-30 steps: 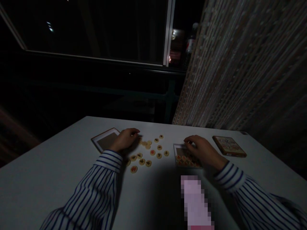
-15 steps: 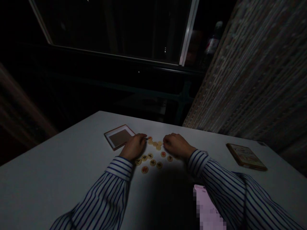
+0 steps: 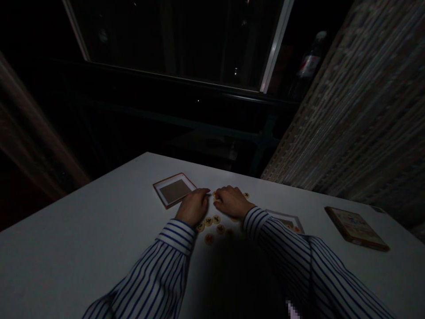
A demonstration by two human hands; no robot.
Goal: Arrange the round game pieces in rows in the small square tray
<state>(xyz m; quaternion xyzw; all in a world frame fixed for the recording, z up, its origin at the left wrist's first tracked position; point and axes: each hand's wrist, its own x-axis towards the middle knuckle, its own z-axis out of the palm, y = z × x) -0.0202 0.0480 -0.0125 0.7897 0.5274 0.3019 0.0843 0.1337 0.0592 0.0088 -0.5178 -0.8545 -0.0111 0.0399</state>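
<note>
I am seeing small round game pieces [image 3: 216,219] lying on the white desk [image 3: 83,230], most of them between and just nearer than the two hands, with a lone black-marked piece [image 3: 246,195] lying past the right one. My left hand [image 3: 193,207] is resting palm down, fingers loosely bent; my right hand [image 3: 231,201] is resting more tightly curled, its fingertips meeting beside or over a piece close to the left fingers. The knuckles are hiding the pads, so I cannot tell whether either is holding anything. A shallow tray [image 3: 174,190] is sitting just beyond the left hand, and a second tray [image 3: 284,219] is showing red-marked pieces behind the right sleeve [image 3: 275,230].

I am judging each disc light, stiff, fairly slick and hardly fragile, so I am favouring a thumb-and-finger pinch across the rim. Being round, they are giving me no long axis; they are lying flat, the marked ones facing upward.
</note>
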